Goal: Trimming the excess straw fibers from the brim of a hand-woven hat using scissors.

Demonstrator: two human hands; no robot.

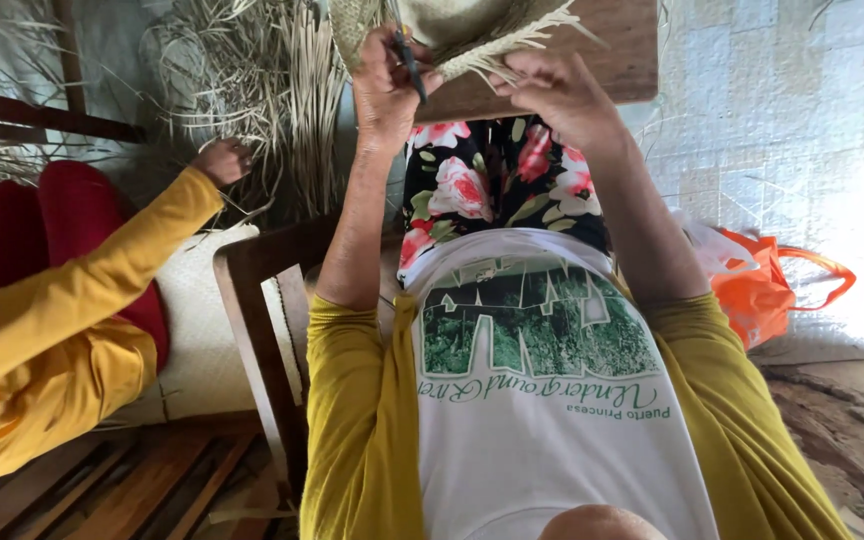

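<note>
A half-woven straw hat (452, 30) with loose frayed strands rests on a wooden board (612, 55) at the top of the view. My left hand (384, 85) grips a dark slim tool (410, 60), maybe scissors, with its tip at the hat's edge. My right hand (557, 95) pinches the woven edge and its loose strands just to the right. Both my forearms reach up over my floral skirt (492, 180) and white printed shirt.
To my left sits another person in a yellow sleeve (62, 300) and red trousers, their hand (222, 160) in a pile of dried palm strips (252, 90). A wooden chair arm (262, 300) stands between us. An orange bag (762, 290) lies on the floor at right.
</note>
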